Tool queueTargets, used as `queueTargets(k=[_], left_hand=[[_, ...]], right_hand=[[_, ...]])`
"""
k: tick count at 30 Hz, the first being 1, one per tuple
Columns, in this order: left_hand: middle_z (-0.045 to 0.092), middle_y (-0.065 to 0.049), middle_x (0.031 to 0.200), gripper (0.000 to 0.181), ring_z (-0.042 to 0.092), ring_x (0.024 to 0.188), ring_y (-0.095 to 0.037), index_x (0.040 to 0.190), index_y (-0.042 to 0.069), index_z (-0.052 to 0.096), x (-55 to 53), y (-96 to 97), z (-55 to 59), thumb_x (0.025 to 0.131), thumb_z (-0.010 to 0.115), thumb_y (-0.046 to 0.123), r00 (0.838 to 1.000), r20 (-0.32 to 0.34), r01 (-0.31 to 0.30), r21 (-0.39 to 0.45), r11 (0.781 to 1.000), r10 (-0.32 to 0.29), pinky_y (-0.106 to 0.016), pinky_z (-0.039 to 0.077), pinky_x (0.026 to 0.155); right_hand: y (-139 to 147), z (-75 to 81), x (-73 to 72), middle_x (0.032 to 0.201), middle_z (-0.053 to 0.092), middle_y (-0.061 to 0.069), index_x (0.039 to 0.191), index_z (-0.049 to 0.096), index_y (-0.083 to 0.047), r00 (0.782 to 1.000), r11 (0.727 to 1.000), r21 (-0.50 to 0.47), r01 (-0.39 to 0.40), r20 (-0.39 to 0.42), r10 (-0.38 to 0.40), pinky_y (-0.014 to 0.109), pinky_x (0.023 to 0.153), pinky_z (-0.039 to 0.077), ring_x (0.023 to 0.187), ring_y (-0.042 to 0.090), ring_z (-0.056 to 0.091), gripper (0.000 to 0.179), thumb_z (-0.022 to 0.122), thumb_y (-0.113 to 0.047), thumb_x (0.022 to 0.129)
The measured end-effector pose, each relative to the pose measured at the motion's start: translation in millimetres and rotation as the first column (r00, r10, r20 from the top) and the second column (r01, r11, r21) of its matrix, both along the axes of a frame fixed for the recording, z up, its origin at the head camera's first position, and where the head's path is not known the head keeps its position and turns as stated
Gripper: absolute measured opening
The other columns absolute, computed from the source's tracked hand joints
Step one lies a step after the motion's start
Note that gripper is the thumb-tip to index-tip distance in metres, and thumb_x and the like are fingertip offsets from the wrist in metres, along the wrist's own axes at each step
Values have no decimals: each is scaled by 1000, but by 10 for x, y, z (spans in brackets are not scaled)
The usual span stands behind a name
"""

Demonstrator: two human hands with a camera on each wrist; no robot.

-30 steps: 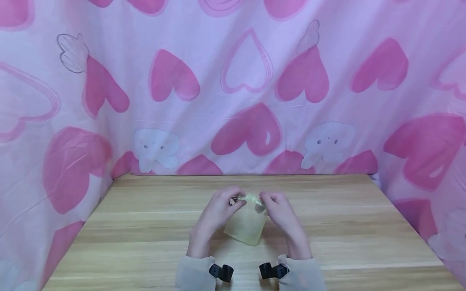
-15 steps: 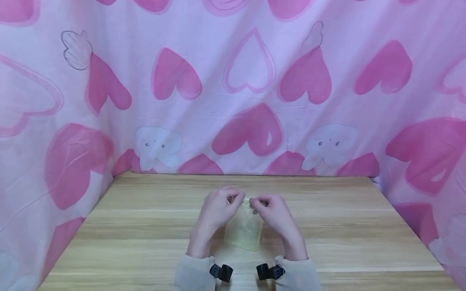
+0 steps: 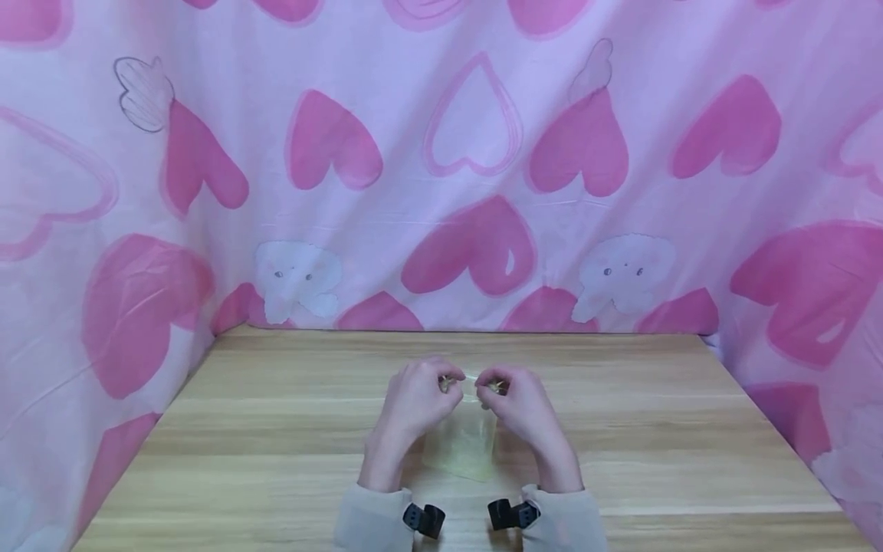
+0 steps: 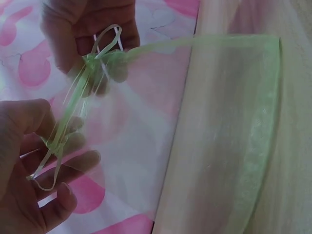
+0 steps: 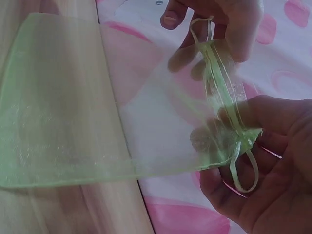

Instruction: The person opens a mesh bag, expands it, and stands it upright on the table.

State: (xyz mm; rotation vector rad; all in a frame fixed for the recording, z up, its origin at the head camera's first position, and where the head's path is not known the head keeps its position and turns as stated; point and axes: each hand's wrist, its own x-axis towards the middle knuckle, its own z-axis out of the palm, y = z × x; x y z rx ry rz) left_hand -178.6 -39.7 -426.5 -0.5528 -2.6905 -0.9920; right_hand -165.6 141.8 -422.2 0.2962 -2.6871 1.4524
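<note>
Green gauze bag (image 4: 219, 107) between them, the left hand (image 3: 414, 395) and right hand (image 3: 523, 399) each pinch a mouth corner; uneven tugging could snag the drawstring loops (image 5: 234, 168).

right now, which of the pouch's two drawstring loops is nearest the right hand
The lower loop in the right wrist view, in front of the right hand; the upper loop sits across the pouch mouth, by the left hand.

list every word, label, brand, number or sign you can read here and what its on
None: no readable words, labels, brands, numbers or signs.
Sheer green bag: no print seen.
Backdrop cloth: hearts and cartoon figures, no lettering seen.
Black wrist straps: any marking is too small to read.
</note>
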Motion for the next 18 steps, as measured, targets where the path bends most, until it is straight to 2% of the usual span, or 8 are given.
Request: queueTargets(k=[3, 8, 13, 18], left_hand=[[70, 8, 98, 24, 53, 64, -6, 100, 19, 78, 1, 17, 1, 80, 65, 16, 1000, 11, -3, -10, 1000, 3, -26, 43, 56], [69, 7, 102, 27, 51, 60, -7, 104, 19, 77, 1, 24, 15, 80, 64, 17, 999, 47, 12, -7, 1000, -12, -27, 42, 53], [69, 9, 101, 29, 53, 66, -7, 106, 19, 77, 13, 24, 12, 80, 64, 16, 997, 69, 17, 3, 1000, -17, -28, 43, 59], [69, 9, 101, 31, 52, 65, -8, 108, 20, 77, 60, 50, -1, 80, 65, 16, 997, 76, 29, -3, 1000, -28, -27, 43, 60]], right_hand=[[21, -13, -7, 79, 68, 1, 91, 73, -5, 1000, 1000, -16, -1, 9, 1, 28, 57, 47, 66, 13, 60, 15, 64, 3, 83], [75, -43, -27, 91, 71, 6, 98, 74, -4, 998, 998, -57, 4, 68, 0, 28, 60, 49, 70, 14, 63, 22, 62, 5, 82], [110, -57, -49, 92, 71, 2, 99, 75, -5, 997, 998, -55, -11, 76, 15, 29, 62, 50, 76, 16, 62, 24, 62, 6, 82], [142, -74, -45, 90, 70, 4, 96, 73, -4, 997, 998, -57, -26, 65, 29, 30, 65, 51, 78, 18, 61, 22, 63, 7, 81]])
